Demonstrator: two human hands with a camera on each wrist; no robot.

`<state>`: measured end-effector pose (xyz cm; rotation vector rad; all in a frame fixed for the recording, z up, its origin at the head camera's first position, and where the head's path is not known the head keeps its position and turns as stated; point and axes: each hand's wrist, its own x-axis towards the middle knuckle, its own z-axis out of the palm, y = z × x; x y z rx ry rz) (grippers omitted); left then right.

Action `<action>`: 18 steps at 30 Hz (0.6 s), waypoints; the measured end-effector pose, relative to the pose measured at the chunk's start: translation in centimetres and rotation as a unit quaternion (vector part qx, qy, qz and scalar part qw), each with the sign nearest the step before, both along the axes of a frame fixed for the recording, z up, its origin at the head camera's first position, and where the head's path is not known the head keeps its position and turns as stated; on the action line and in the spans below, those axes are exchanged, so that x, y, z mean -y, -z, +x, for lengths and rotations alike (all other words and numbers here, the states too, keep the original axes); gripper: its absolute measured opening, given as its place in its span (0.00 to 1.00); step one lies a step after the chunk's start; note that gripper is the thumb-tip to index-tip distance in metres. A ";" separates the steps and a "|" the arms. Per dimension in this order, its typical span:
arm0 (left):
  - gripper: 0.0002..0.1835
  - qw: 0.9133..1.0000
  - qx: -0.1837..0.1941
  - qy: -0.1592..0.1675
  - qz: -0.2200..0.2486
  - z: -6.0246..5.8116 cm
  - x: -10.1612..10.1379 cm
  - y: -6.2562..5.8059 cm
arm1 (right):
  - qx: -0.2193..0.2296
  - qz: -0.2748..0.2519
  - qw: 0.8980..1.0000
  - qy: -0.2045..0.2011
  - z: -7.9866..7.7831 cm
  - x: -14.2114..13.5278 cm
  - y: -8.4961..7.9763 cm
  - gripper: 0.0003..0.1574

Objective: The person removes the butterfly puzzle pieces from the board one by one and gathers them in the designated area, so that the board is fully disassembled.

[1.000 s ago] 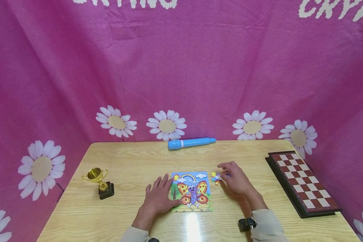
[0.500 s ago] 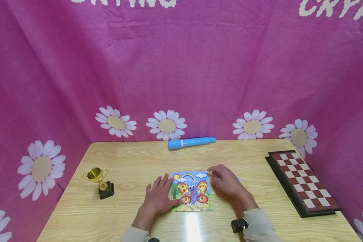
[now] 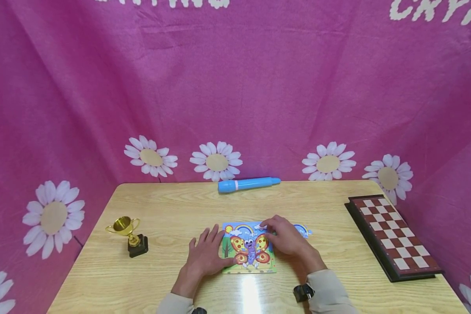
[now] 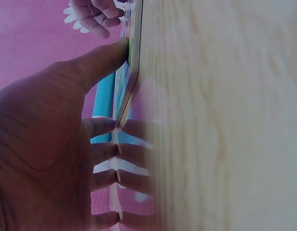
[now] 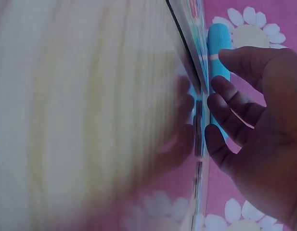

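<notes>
A butterfly puzzle board [image 3: 249,249] lies flat on the tabletop [image 3: 172,209] near the near edge, about midway between left and right. The left hand [image 3: 206,257] rests palm down at the board's left edge, its fingers [image 4: 102,127] straight and spread, their tips touching the wood just beside the board, while the thumb [image 4: 97,62] lies against the board's near-left part. It grips nothing.

The right hand [image 3: 284,237] lies over the board's far-right corner, fingers loosely bent and pointing left, the fingertips [image 3: 264,226] down on the painted cloud area. In the right wrist view those fingers [image 5: 230,108] curve toward a thin piece standing edge-on to the camera, close to the board's rim; whether they pinch that piece or only press on it I cannot tell. A loose puzzle piece [image 3: 303,230] with a rainbow and cloud print lies on the tabletop just right of that hand, partly hidden behind it.

A blue marker [image 3: 248,185] lies on its side at the far edge of the tabletop, well apart from the board. A small gold trophy [image 3: 128,235] on a dark base stands upright to the left, apart from the left hand. A red and white chessboard [image 3: 390,235] lies along the right edge. Pink cloth [image 3: 235,96] printed with white daisies hangs behind and to both sides. A dark band [image 3: 303,291] shows on the right wrist, just below a pale sleeve [image 3: 329,292]
</notes>
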<state>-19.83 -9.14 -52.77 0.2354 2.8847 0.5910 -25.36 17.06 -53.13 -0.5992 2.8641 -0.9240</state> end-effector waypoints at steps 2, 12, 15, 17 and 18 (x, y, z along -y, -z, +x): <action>0.53 1.000 0.000 0.000 -0.001 0.0 0.0 0.0 | -0.006 0.002 1.000 -0.011 0.1 0.3 0.0 0.14; 0.53 1.000 -0.002 0.000 -0.007 -0.1 0.1 0.2 | -0.013 0.036 0.999 -0.017 0.2 1.2 0.1 0.11; 0.53 1.000 0.000 0.000 -0.008 -0.1 0.1 0.2 | -0.015 0.051 0.998 -0.020 0.1 1.4 0.0 0.11; 0.53 1.000 0.001 0.000 -0.008 -0.1 0.1 0.2 | -0.014 0.059 0.998 -0.022 0.1 1.5 -0.1 0.12; 0.53 1.000 0.001 0.001 -0.007 -0.1 0.1 0.1 | -0.012 0.063 0.998 -0.021 0.1 1.6 -0.2 0.12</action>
